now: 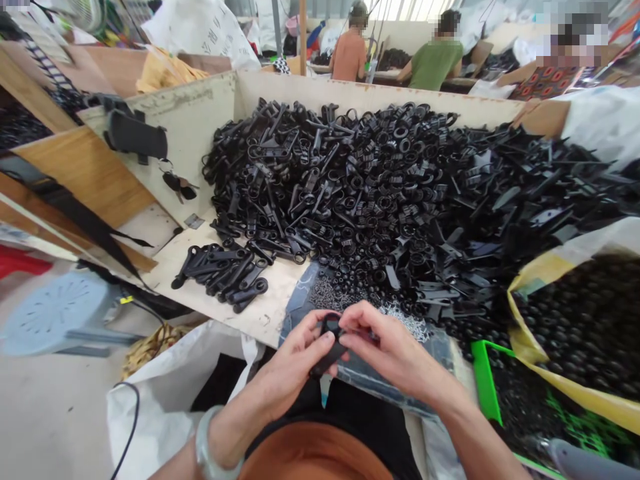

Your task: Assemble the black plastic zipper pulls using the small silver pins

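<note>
In front of my body, my left hand (307, 343) is closed around a black plastic part with a ring-shaped end (327, 357). Fingers of my right hand (377, 340) pinch at the ring end of that same part; whether they hold a smaller piece is hidden. Just beyond my hands, small dark metal pieces (335, 293) and shiny silver clips (407, 322) lie on a denim cloth (300, 303). A group of similar black ring-ended handles (225, 270) lies on the board to the left. Behind it all rises a big heap of black plastic parts (350, 173).
To the right stand a yellow-edged sack (530, 327) of round black pieces and a green tray (485, 380). A blue-grey stool (60, 307) is at lower left, near a white sack (165, 387). Keys (177, 185) hang on the left panel. Several people work beyond the back wall.
</note>
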A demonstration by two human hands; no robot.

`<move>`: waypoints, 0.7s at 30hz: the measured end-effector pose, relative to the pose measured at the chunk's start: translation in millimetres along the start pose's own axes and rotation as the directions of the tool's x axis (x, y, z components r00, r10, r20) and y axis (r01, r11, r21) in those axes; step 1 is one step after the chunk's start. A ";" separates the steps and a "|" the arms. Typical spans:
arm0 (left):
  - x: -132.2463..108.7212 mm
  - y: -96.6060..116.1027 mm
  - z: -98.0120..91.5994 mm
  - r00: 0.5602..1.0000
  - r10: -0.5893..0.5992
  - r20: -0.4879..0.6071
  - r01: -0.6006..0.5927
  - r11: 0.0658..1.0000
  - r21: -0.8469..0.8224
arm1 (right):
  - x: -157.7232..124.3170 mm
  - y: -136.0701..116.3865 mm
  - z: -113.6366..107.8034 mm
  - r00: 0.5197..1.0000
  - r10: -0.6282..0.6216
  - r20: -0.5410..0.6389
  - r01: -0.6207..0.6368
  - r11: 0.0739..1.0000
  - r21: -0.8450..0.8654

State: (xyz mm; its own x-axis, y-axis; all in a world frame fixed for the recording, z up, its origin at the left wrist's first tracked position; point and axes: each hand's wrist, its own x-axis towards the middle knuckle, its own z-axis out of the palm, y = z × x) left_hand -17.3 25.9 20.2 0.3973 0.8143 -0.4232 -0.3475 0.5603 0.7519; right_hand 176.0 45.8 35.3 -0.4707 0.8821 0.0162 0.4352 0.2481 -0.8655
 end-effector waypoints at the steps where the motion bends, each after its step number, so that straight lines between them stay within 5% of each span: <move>1: -0.6 -2.1 1.0 0.999 0.026 -0.041 -0.027 0.999 -0.038 | 4.6 4.9 6.4 0.998 0.024 -0.055 -0.023 1.000 0.018; 6: 7.9 -16.2 1.0 0.945 0.113 -0.308 -0.180 0.964 -0.197 | 12.7 20.0 49.2 0.899 -0.105 -0.424 0.039 0.986 -0.162; 9: 12.9 -18.0 -0.9 0.895 0.166 -0.413 -0.286 0.925 -0.248 | 2.3 18.3 74.4 0.870 -0.202 -0.450 0.077 0.957 -0.280; 13: 11.1 -13.1 -4.6 0.932 0.085 -0.352 -0.203 0.927 -0.315 | -8.9 15.7 83.9 0.855 -0.241 -0.460 0.080 0.936 -0.342; 17: 9.1 -11.6 -12.7 0.972 -0.026 -0.235 -0.077 0.905 -0.419 | -9.6 16.7 68.7 0.861 -0.160 -0.484 0.090 0.982 -0.165; 21: 9.7 -11.4 -15.7 0.964 0.009 -0.266 -0.118 0.910 -0.397 | -14.3 19.1 57.8 0.845 -0.182 -0.502 0.094 0.976 -0.197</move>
State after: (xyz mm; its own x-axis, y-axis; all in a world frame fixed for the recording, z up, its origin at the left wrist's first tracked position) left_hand -22.9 29.8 -0.5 0.1534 0.8304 -0.5357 -0.7004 0.4737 0.5338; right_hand 146.8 14.8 -10.4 -0.0919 0.9016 0.4228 0.5317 0.4034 -0.7447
